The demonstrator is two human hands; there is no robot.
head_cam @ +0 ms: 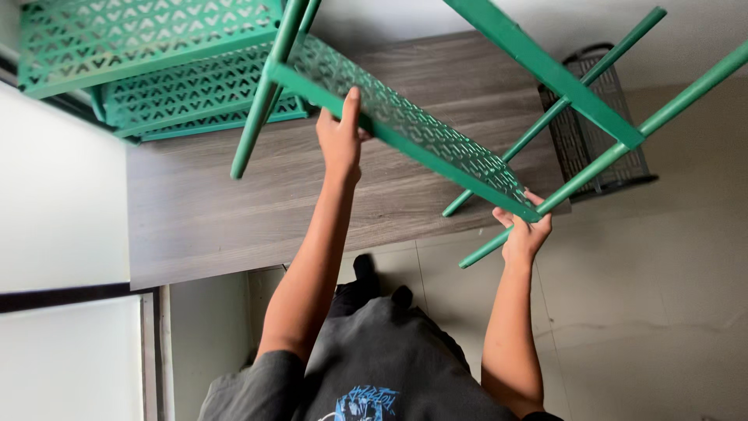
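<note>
A person's two bare hands hold up a green perforated metal shelf rack (405, 125) above a grey wood-grain tabletop (202, 218). The left hand (341, 140) is closed on the rack's near long edge, thumb pointing up against the rim; the right hand (526, 234) grips the corner at about 4 o'clock, where a round green leg (608, 160) meets the panel. The rack hangs tilted, running from 11 o'clock down toward 4 o'clock, its legs fanning out to 1 and 3 o'clock past the tabletop's right edge. More green perforated panels (148, 54) lie stacked at 10 o'clock on the tabletop's far corner. A dark mesh basket (600, 132) stands on the pale floor (662, 296) at 2 o'clock, just beyond the tabletop's edge. Bare wood shows between the stack and the tabletop's near edge.
</note>
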